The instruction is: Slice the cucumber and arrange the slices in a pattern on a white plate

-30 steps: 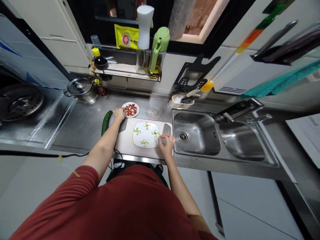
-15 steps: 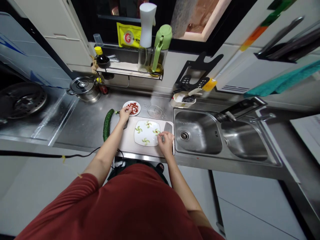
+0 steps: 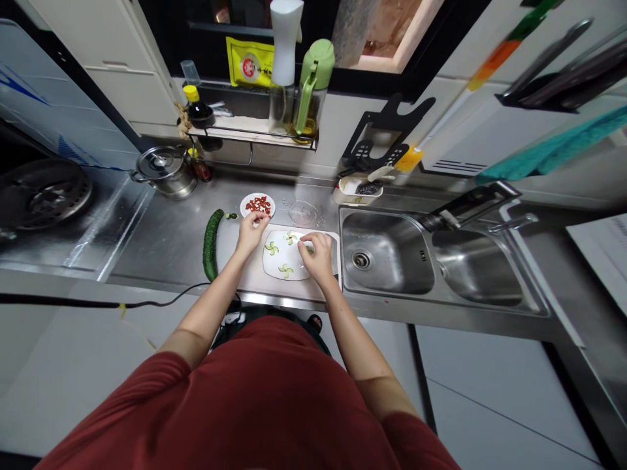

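My left hand is closed in a pinch at the near edge of a small white plate of chopped red pieces. Whatever lies between its fingertips is too small to make out. Over the right part of a squarish white plate, my right hand also pinches, and its fingers hide what they may hold. Green slices lie on this plate in pinwheels, one of them the lower pinwheel; my right hand partly covers the one at right. Under the plate is a pale cutting board.
A whole cucumber lies left of the board, with cucumber ends beside it. Behind are a clear dish and a lidded pot. To the right is a double sink; a bottle shelf hangs above.
My left hand has drawn back from the red pieces, toward me and to the right. My right hand has shifted slightly left and away from me, over the squarish plate.
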Available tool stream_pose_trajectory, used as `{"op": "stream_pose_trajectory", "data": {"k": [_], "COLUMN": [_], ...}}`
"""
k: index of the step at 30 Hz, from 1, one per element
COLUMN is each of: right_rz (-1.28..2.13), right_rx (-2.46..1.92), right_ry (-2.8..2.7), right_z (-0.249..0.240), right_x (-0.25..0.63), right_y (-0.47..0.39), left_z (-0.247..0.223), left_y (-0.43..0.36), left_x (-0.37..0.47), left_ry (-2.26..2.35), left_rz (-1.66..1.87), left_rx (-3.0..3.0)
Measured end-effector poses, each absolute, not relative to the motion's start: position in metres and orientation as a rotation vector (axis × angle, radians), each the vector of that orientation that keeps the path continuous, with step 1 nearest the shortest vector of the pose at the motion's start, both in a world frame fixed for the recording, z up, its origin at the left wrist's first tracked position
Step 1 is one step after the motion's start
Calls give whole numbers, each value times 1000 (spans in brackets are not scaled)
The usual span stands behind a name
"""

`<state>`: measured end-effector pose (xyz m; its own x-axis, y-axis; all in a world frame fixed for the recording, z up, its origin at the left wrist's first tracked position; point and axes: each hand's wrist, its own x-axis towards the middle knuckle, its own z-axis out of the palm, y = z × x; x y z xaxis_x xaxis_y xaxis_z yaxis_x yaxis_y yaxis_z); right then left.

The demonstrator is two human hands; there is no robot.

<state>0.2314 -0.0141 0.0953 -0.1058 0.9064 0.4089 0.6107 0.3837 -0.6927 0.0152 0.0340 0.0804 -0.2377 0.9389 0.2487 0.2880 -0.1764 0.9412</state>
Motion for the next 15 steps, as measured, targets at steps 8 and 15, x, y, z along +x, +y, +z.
{"op": "stream_pose_trajectory", "data": {"k": [8,15], "right_rz": [513,485], "right_rx": [-1255,-1205], "right_ry": [-1830,-1839], "right_z": [118,129], "right_x": [213,205], "right_y": [-12,-13], "left_z": [116,122], "left_y": [-8,-29], "left_x": [37,48], "left_ry": [1753,1741], "left_rz": [1329,1253], "left_rx": [1830,2036]}}
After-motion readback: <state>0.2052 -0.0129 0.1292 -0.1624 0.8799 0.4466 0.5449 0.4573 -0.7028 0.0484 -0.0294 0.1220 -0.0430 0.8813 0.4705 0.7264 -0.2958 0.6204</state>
